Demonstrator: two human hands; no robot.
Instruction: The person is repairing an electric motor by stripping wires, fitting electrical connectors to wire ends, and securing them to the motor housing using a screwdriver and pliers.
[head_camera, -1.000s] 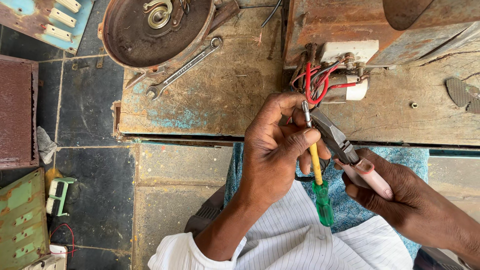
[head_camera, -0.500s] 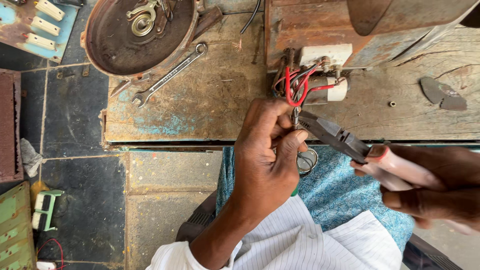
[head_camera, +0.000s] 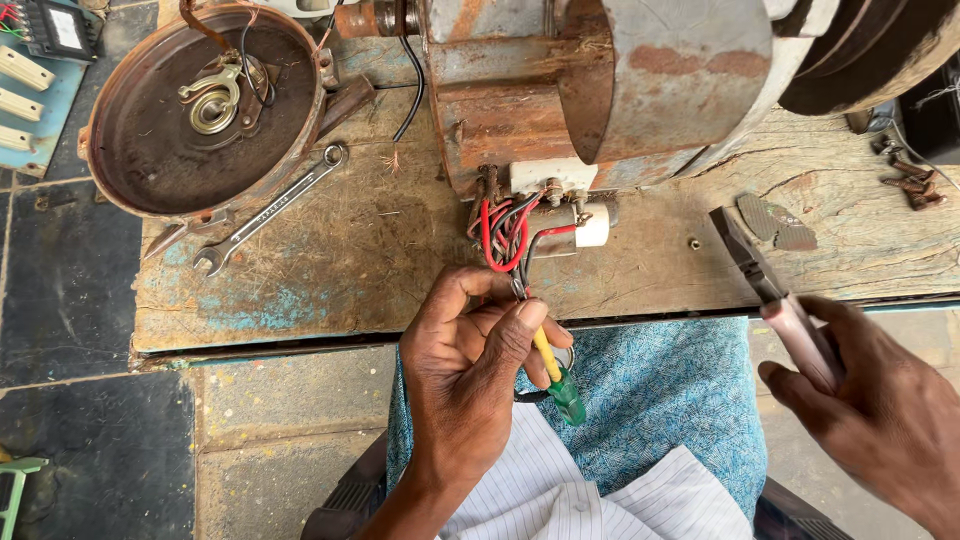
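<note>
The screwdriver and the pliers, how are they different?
The screwdriver has a yellow shaft and green handle; the pliers have dark metal jaws and pinkish handles. The left hand pinches the screwdriver near the red and black wires; the right hand holds the pliers off to the side, away from the wires. The screwdriver looks slimmer and shorter than the pliers. Both are hand tools, held over the worn wooden bench.

head view, looking steeply down, close over workbench (head_camera: 330, 270)
</note>
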